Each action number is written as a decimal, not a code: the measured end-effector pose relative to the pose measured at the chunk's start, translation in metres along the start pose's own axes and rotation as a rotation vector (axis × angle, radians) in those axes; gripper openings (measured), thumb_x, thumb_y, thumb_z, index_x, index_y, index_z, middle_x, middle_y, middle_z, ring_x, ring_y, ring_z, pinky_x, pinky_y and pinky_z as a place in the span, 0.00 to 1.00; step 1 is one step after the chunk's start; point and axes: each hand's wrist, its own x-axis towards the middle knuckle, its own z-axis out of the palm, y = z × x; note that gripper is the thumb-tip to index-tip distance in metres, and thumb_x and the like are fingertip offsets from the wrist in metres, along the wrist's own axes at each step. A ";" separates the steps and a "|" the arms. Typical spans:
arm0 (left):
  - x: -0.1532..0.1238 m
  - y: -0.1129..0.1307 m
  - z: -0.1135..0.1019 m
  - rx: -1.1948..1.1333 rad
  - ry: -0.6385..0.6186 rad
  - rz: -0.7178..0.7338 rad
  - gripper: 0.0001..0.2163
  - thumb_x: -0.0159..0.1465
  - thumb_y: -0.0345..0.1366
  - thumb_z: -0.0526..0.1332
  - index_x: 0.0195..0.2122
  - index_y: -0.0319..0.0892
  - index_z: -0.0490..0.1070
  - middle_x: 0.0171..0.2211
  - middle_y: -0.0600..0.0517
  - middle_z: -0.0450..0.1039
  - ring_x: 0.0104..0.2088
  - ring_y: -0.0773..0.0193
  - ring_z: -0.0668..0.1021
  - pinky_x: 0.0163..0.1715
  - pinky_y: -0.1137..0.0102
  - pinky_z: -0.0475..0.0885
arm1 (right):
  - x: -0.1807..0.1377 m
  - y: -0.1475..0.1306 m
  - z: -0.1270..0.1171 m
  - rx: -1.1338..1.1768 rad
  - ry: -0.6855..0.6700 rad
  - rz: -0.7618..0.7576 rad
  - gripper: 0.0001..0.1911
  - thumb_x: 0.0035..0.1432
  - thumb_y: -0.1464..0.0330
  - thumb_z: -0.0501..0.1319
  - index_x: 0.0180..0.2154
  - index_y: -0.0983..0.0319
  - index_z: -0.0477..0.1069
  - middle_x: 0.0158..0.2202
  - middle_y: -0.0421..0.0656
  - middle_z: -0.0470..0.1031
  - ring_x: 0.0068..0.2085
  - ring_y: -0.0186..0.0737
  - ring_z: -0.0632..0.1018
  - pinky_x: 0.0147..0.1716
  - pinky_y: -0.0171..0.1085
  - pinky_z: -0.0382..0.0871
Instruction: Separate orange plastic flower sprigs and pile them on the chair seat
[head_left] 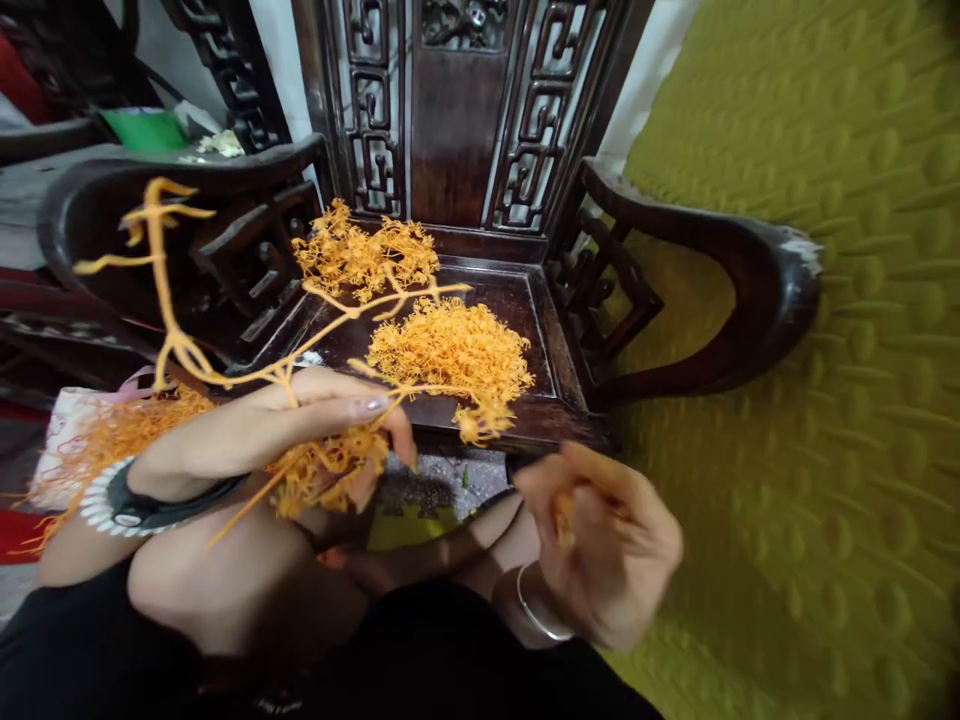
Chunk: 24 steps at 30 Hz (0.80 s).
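My left hand point(300, 425) is closed round a bunch of orange branching plastic sprigs point(330, 470); a long orange stem point(169, 300) sticks up and left from it, another runs right toward the chair seat. My right hand point(600, 540), blurred by motion, has its fingers curled with a small orange piece point(562, 510) between them. Two heaps of loose orange sprigs lie on the dark wooden chair seat point(517, 300) ahead: one at the back point(364, 255), one nearer point(450, 355). I wear a watch point(127, 500) on the left wrist and a bangle point(536, 610) on the right.
The carved dark chair has a curved right armrest point(720, 260) and a left armrest point(172, 180). A yellow-green textured mat point(810, 400) covers the floor at right. A bag with more orange sprigs point(97, 430) sits at left. My knees point(247, 580) are below the hands.
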 end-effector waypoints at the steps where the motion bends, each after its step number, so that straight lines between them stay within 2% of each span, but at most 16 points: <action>1: 0.002 -0.001 0.001 -0.044 -0.055 -0.017 0.14 0.69 0.39 0.52 0.37 0.40 0.76 0.28 0.52 0.77 0.27 0.67 0.78 0.28 0.76 0.73 | 0.009 0.013 0.005 -0.006 0.001 0.010 0.11 0.62 0.65 0.57 0.45 0.54 0.75 0.30 0.40 0.76 0.21 0.28 0.65 0.18 0.31 0.59; 4: 0.004 -0.006 0.003 -0.159 -0.084 0.003 0.10 0.70 0.36 0.51 0.39 0.41 0.71 0.33 0.52 0.75 0.30 0.68 0.77 0.28 0.77 0.73 | 0.028 0.040 0.008 0.001 0.054 0.113 0.10 0.62 0.68 0.57 0.42 0.56 0.75 0.27 0.39 0.69 0.25 0.28 0.65 0.24 0.30 0.58; 7: 0.005 -0.009 0.002 -0.055 -0.051 0.037 0.09 0.70 0.36 0.53 0.38 0.41 0.71 0.36 0.52 0.72 0.36 0.68 0.76 0.33 0.78 0.73 | 0.033 0.050 0.005 0.091 0.142 0.128 0.08 0.60 0.69 0.57 0.31 0.60 0.73 0.22 0.36 0.57 0.24 0.28 0.59 0.23 0.31 0.53; 8: 0.005 -0.010 0.002 0.002 -0.049 0.019 0.09 0.69 0.37 0.54 0.37 0.41 0.72 0.35 0.52 0.72 0.36 0.68 0.75 0.34 0.77 0.72 | 0.033 0.050 0.005 0.113 0.155 0.114 0.09 0.60 0.68 0.56 0.29 0.61 0.72 0.22 0.36 0.55 0.23 0.28 0.57 0.23 0.31 0.51; 10: 0.005 -0.009 0.004 0.082 -0.076 -0.046 0.11 0.69 0.40 0.55 0.36 0.40 0.72 0.34 0.52 0.71 0.34 0.68 0.74 0.32 0.76 0.71 | 0.033 0.049 0.008 0.125 0.136 0.095 0.14 0.61 0.60 0.55 0.31 0.61 0.72 0.23 0.37 0.54 0.24 0.29 0.56 0.23 0.32 0.50; 12: 0.007 -0.007 0.006 0.121 -0.105 -0.097 0.13 0.69 0.43 0.54 0.34 0.40 0.72 0.32 0.53 0.70 0.32 0.67 0.74 0.32 0.75 0.70 | 0.032 0.048 0.014 0.081 0.068 0.103 0.22 0.60 0.50 0.53 0.38 0.61 0.73 0.24 0.37 0.54 0.24 0.30 0.57 0.23 0.33 0.51; 14: 0.008 -0.003 0.009 0.166 -0.117 -0.092 0.13 0.69 0.41 0.53 0.34 0.41 0.71 0.32 0.53 0.71 0.33 0.67 0.74 0.33 0.75 0.69 | 0.031 0.047 0.018 -0.013 -0.021 0.135 0.26 0.57 0.46 0.54 0.43 0.60 0.71 0.26 0.38 0.57 0.25 0.32 0.59 0.24 0.34 0.56; 17: 0.006 0.002 0.011 0.270 -0.172 -0.022 0.11 0.70 0.37 0.51 0.35 0.41 0.71 0.34 0.55 0.72 0.36 0.69 0.73 0.39 0.76 0.68 | 0.032 0.048 0.018 -0.126 -0.166 0.183 0.23 0.57 0.50 0.59 0.46 0.57 0.69 0.29 0.40 0.63 0.30 0.34 0.65 0.31 0.35 0.63; 19: 0.003 0.003 0.012 0.356 -0.180 0.015 0.12 0.70 0.38 0.51 0.35 0.43 0.73 0.35 0.56 0.73 0.38 0.69 0.73 0.43 0.76 0.66 | 0.033 0.047 0.013 -0.116 -0.294 0.172 0.22 0.57 0.51 0.59 0.48 0.56 0.69 0.33 0.41 0.67 0.32 0.36 0.68 0.35 0.37 0.66; 22: -0.003 0.002 0.011 0.419 -0.150 0.039 0.14 0.70 0.41 0.51 0.36 0.44 0.74 0.36 0.57 0.74 0.39 0.68 0.74 0.45 0.75 0.66 | 0.035 0.041 0.010 -0.114 -0.462 0.120 0.27 0.56 0.51 0.61 0.54 0.54 0.65 0.37 0.42 0.69 0.32 0.36 0.69 0.35 0.38 0.68; 24: -0.005 -0.001 0.011 0.408 -0.168 0.035 0.14 0.71 0.40 0.50 0.37 0.43 0.74 0.35 0.56 0.74 0.38 0.69 0.74 0.43 0.76 0.67 | 0.035 0.037 0.014 -0.161 -0.511 0.087 0.30 0.56 0.54 0.63 0.58 0.54 0.60 0.38 0.41 0.70 0.31 0.36 0.69 0.32 0.37 0.69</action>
